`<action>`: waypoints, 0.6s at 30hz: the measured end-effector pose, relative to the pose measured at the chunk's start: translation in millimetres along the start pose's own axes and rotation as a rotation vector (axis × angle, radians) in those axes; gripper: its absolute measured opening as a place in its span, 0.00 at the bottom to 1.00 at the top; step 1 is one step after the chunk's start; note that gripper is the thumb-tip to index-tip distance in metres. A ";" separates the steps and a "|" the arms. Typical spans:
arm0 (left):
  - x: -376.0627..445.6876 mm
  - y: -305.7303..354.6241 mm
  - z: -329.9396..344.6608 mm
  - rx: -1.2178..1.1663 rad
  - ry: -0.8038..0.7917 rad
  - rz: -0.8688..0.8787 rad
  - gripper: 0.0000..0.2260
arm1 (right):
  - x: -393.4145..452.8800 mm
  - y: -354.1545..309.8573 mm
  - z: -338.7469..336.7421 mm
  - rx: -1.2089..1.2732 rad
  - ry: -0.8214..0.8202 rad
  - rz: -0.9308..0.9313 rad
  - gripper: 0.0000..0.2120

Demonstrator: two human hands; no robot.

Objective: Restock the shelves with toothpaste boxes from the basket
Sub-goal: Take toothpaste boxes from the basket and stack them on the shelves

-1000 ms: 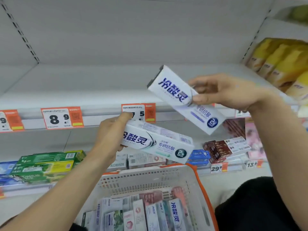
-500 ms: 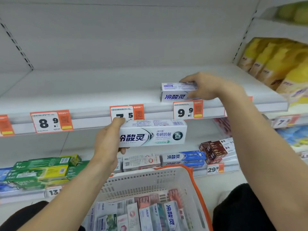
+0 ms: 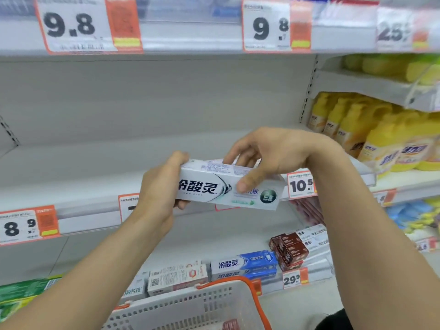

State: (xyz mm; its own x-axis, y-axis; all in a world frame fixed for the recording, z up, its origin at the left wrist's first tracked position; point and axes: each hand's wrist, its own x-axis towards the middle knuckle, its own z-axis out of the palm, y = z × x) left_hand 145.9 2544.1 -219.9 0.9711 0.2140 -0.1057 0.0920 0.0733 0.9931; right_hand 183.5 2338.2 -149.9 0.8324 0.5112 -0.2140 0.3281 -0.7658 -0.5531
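A white toothpaste box (image 3: pixel 214 186) with dark lettering is held level in front of the middle shelf (image 3: pixel 83 186). My left hand (image 3: pixel 159 194) grips its left end. My right hand (image 3: pixel 266 156) grips its top and front near the middle, thumb on the printed face and fingers over the top edge. The box put on this shelf earlier is hidden behind my hands. The white basket (image 3: pixel 190 308) with an orange rim is at the bottom; its contents are almost out of view.
Price tags (image 3: pixel 300 186) line the shelf edges. Yellow bottles (image 3: pixel 381 139) fill the shelf at right. The lower shelf holds blue-and-white boxes (image 3: pixel 245 264), brown boxes (image 3: pixel 289 251) and green boxes (image 3: pixel 23 291). An upper shelf edge (image 3: pixel 190 39) runs overhead.
My right hand left the box it set on the shelf and came back to take hold of the box in my left hand. The box rose to shelf height; the view tilted up.
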 end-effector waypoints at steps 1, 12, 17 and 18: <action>3.4 5.6 11.2 0.003 -0.030 0.031 0.15 | -6.4 6.6 -7.0 -0.021 0.038 0.018 0.22; 48.3 -47.9 97.2 1.238 -0.063 0.837 0.35 | -37.5 129.6 -59.7 -0.247 0.813 0.268 0.22; 55.6 -75.5 119.4 1.517 -0.057 0.915 0.33 | -44.4 190.3 -59.5 -0.284 0.549 0.370 0.25; 58.4 -76.4 124.1 1.516 -0.043 0.940 0.33 | -44.9 198.6 -58.4 -0.263 0.534 0.359 0.26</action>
State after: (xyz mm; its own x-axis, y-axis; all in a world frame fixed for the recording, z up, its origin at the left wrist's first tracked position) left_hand 222.9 2430.1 -295.6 0.8134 -0.3738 0.4457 -0.3640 -0.9247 -0.1113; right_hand 237.4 2140.4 -203.1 0.9933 -0.0020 0.1156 0.0323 -0.9552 -0.2942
